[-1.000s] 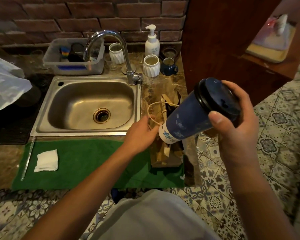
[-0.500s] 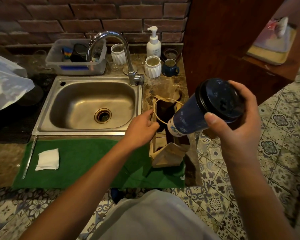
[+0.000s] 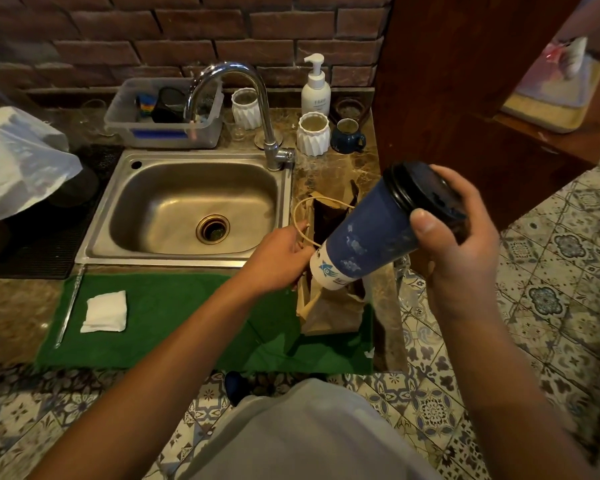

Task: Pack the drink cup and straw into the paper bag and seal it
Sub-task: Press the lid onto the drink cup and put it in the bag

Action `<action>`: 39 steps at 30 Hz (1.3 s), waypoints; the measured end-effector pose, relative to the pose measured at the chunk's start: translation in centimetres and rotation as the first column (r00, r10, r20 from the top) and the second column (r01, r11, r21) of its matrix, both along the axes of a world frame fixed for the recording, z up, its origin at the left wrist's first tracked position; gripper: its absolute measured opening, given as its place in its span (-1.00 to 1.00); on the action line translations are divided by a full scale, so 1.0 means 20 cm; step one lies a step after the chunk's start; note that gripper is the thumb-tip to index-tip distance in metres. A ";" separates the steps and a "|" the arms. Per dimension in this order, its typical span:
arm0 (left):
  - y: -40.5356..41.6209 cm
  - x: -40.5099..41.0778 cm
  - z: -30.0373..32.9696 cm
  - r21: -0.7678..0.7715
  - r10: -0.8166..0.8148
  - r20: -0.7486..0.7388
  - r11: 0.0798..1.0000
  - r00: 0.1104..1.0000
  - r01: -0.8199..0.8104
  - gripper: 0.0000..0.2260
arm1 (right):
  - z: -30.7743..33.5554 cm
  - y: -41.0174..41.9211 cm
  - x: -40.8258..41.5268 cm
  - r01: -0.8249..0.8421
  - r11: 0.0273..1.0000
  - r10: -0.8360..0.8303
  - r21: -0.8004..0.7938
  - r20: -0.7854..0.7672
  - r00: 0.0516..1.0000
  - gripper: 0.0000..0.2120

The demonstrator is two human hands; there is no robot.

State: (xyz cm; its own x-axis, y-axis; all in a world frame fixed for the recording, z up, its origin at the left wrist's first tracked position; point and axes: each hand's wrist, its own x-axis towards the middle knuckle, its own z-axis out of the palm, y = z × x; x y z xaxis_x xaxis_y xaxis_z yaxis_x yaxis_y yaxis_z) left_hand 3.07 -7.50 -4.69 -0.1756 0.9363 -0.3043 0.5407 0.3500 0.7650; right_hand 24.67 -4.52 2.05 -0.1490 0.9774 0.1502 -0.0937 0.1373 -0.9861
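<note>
Handling entry, drink cup: tall paper tumbler, dark blue wall with pale base band, black plastic lid. Held tilted, lid up and to the right, base pointing down-left toward the mouth of the paper bag, base overlapping the bag's near rim in view; whether inside or just above, not clear. Gripped at the lid end by the right hand, fingers curled round the rim, thumb pressed on the near wall. Likely light if empty, heavier and sloshing if filled; contents not visible. Wall probably soft under a hard squeeze; lid likely press-fit only, so poor as sole hold. Best taken round the upper wall just below the lid, kept near upright on the way in.

Paper bag: brown, thin, creased, standing open at the right end of the green mat on the worktop, just right of the sink. Flimsy, apt to fold or tip; twine loop handle. Steadied at its left rim by the left hand, fingers closed on the edge by the handle.

Straw: possibly the thin rod at the mat's far-left edge; not certain.

Folded white napkin on the mat, well left.
</note>
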 end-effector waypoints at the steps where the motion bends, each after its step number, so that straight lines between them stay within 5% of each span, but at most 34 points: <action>1: -0.01 0.00 0.00 -0.001 -0.007 -0.001 1.000 1.000 0.007 -0.46 | -0.02 0.01 0.00 0.011 0.999 -0.011 -0.042 -0.001 1.000 -0.41; 4: -0.04 -0.01 0.01 0.003 -0.017 0.069 1.000 0.997 0.017 -0.55 | -0.03 0.02 0.00 0.077 0.992 -0.075 -0.096 0.026 0.997 -0.32; 7: -0.06 -0.01 0.02 0.010 -0.009 0.137 1.000 0.991 0.007 -0.57 | -0.01 -0.01 0.00 0.088 0.993 -0.103 0.078 0.206 0.973 -0.26; 11: -0.07 -0.04 0.01 0.014 0.013 0.176 1.000 0.984 -0.016 -0.51 | -0.04 -0.05 -0.01 -0.146 0.952 0.026 0.268 0.405 0.914 -0.13; 18: -0.11 -0.06 -0.01 0.026 -0.002 0.197 1.000 0.980 -0.003 -0.47 | -0.09 0.07 -0.05 -0.476 0.880 0.426 -0.016 0.471 0.772 -0.14; 26: -0.19 -0.09 0.00 0.072 -0.006 0.153 0.997 0.988 -0.005 -0.51 | 0.01 0.19 -0.12 -0.553 0.833 0.517 -0.004 0.359 0.777 -0.15; 32: -0.23 -0.10 0.01 0.058 0.034 0.179 0.997 0.983 -0.045 -0.49 | -0.11 0.20 -0.17 -0.616 0.783 0.544 -0.088 0.578 0.609 -0.11; 39: -0.25 -0.12 0.03 0.043 0.096 0.120 0.994 0.988 -0.102 -0.44 | -0.11 0.27 -0.13 -0.728 0.677 0.363 -0.107 0.909 0.204 -0.03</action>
State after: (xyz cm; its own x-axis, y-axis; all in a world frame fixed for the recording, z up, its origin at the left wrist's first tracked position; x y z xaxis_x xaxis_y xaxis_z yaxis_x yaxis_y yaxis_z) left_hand 0.58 -12.41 -4.16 -0.2340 0.9303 -0.2824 0.4104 0.3578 0.8388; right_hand 22.05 0.87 -0.24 -0.8406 0.5110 -0.1798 0.5259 0.6903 -0.4969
